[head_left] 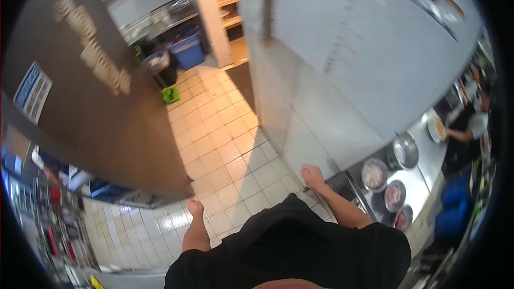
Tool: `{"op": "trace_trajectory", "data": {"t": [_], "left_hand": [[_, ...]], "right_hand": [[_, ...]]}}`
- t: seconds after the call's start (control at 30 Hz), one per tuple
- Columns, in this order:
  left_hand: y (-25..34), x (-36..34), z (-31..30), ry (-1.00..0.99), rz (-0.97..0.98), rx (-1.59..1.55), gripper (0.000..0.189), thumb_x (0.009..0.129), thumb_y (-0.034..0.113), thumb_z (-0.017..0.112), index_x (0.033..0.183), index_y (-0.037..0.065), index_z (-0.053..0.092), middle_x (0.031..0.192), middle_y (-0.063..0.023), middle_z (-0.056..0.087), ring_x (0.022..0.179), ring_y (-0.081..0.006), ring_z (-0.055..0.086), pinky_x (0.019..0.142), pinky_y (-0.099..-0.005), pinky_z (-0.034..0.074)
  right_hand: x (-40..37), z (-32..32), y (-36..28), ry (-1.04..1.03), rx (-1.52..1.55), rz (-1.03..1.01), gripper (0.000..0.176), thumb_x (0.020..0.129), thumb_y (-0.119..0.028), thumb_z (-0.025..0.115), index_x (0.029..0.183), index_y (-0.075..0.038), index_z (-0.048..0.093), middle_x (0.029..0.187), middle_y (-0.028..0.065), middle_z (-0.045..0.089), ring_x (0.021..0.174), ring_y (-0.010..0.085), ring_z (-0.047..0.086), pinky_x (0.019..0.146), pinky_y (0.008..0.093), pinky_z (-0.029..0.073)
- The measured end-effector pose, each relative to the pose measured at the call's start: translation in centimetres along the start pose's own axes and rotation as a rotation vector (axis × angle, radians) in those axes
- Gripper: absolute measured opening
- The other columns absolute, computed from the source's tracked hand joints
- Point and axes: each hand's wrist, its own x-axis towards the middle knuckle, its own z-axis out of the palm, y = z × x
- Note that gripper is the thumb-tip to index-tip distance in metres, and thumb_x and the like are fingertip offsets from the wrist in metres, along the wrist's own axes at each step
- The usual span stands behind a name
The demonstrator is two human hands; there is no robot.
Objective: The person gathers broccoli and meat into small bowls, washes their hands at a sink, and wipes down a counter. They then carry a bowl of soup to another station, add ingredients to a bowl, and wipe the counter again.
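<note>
My left hand (195,207) hangs low over the tiled floor, close to the lower corner of a dark brown panel (134,144). Its fingers look curled in, with nothing visible in them. My right hand (313,176) is a loose fist beside a pale wall (316,123), near the end of a steel counter (383,213). Nothing shows in that hand either. On the counter to its right stand several metal bowls; one bowl (362,177) holds pale pieces, and another bowl (386,203) holds pinkish pieces.
A tiled floor passage (214,128) runs forward between panel and wall. At its far end are a blue bin (188,56), a dark bin (167,75) and a green object (171,95) on the floor. At right, another person's hand (458,135) is at a bowl (432,131).
</note>
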Motion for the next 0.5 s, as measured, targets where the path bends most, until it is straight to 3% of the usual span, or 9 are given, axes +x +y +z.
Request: {"op": "trace_trajectory", "data": {"t": [0.07, 0.13, 0.17, 0.2, 0.23, 0.3, 0.37, 0.43, 0.5], "left_hand": [[-1.5, -0.6, -1.7, 0.074, -0.183, -0.062, 0.017, 0.075, 0.003, 0.049, 0.092, 0.002, 0.048, 0.085, -0.0255, 0.059, 0.085, -0.0447, 0.058, 0.079, -0.0502, 0.044], [-2.9, -1.4, -2.1, 0.134, -0.343, -0.171, 0.019, 0.073, 0.001, 0.049, 0.093, 0.002, 0.048, 0.085, -0.0248, 0.059, 0.085, -0.0446, 0.057, 0.079, -0.0501, 0.044], [-4.0, -2.3, -2.3, 0.103, -0.348, -0.112, 0.022, 0.072, 0.000, 0.050, 0.093, 0.003, 0.048, 0.085, -0.0242, 0.059, 0.086, -0.0440, 0.058, 0.078, -0.0495, 0.044], [-5.0, -3.5, -2.5, 0.069, -0.343, -0.093, 0.021, 0.072, 0.001, 0.050, 0.093, 0.003, 0.048, 0.086, -0.0243, 0.059, 0.087, -0.0439, 0.058, 0.078, -0.0494, 0.045], [-6.0, -5.0, -2.9, 0.040, -0.341, -0.072, 0.021, 0.072, 0.001, 0.050, 0.093, 0.003, 0.048, 0.086, -0.0243, 0.059, 0.087, -0.0439, 0.058, 0.078, -0.0494, 0.045], [-7.9, -7.6, -4.0, -0.029, -0.419, 0.000, 0.023, 0.072, 0.004, 0.052, 0.096, 0.003, 0.049, 0.088, -0.0250, 0.059, 0.088, -0.0443, 0.058, 0.080, -0.0490, 0.046], [-8.0, -10.1, -6.3, -0.081, -0.464, 0.082, 0.025, 0.073, 0.006, 0.051, 0.098, 0.002, 0.050, 0.090, -0.0255, 0.060, 0.090, -0.0441, 0.058, 0.081, -0.0490, 0.046], [-10.5, -12.7, -7.0, -0.084, -0.609, 0.124, 0.030, 0.076, 0.011, 0.050, 0.105, 0.000, 0.051, 0.096, -0.0260, 0.061, 0.094, -0.0431, 0.059, 0.084, -0.0485, 0.047], [-11.6, -13.7, -8.3, 0.022, -0.652, 0.220, 0.034, 0.078, 0.013, 0.052, 0.108, -0.001, 0.049, 0.100, -0.0262, 0.062, 0.096, -0.0425, 0.060, 0.084, -0.0486, 0.047]], "right_hand": [[0.7, 4.9, 10.3, -0.160, -0.286, 0.064, 0.029, 0.081, -0.020, 0.044, 0.082, -0.001, 0.066, 0.082, 0.0218, 0.063, 0.076, 0.0393, 0.062, 0.066, 0.0466, 0.048], [0.5, 7.3, 20.2, -0.839, -0.832, -0.189, 0.031, 0.081, -0.021, 0.043, 0.085, -0.002, 0.067, 0.091, 0.0231, 0.065, 0.086, 0.0421, 0.062, 0.073, 0.0476, 0.049], [-0.7, 8.2, 23.1, -0.874, -0.698, 0.076, 0.031, 0.082, -0.021, 0.044, 0.088, -0.004, 0.069, 0.097, 0.0226, 0.066, 0.089, 0.0430, 0.062, 0.076, 0.0482, 0.050], [-0.7, 7.5, 23.8, -1.139, -0.821, -0.118, 0.030, 0.084, -0.022, 0.046, 0.088, -0.005, 0.070, 0.102, 0.0223, 0.066, 0.091, 0.0397, 0.064, 0.078, 0.0490, 0.050], [-0.7, 7.3, 23.8, -1.233, -0.759, -0.076, 0.028, 0.084, -0.021, 0.047, 0.086, -0.005, 0.070, 0.100, 0.0223, 0.066, 0.090, 0.0385, 0.064, 0.077, 0.0481, 0.050], [1.5, 7.6, 22.1, -1.269, -0.625, 0.026, 0.026, 0.083, -0.020, 0.049, 0.082, -0.004, 0.069, 0.096, 0.0223, 0.066, 0.087, 0.0361, 0.065, 0.074, 0.0462, 0.051], [6.1, 9.6, 20.2, -1.297, -0.564, -0.004, 0.025, 0.083, -0.020, 0.051, 0.078, -0.004, 0.069, 0.092, 0.0223, 0.067, 0.084, 0.0336, 0.066, 0.071, 0.0443, 0.052], [12.5, 12.4, 17.3, -1.344, -0.573, -0.149, 0.024, 0.082, -0.019, 0.053, 0.074, -0.003, 0.068, 0.087, 0.0223, 0.067, 0.082, 0.0312, 0.067, 0.069, 0.0425, 0.053], [20.5, 16.2, 14.2, -1.387, -0.663, -0.444, 0.024, 0.081, -0.018, 0.055, 0.069, -0.002, 0.068, 0.083, 0.0223, 0.068, 0.079, 0.0288, 0.068, 0.066, 0.0406, 0.053]]}}
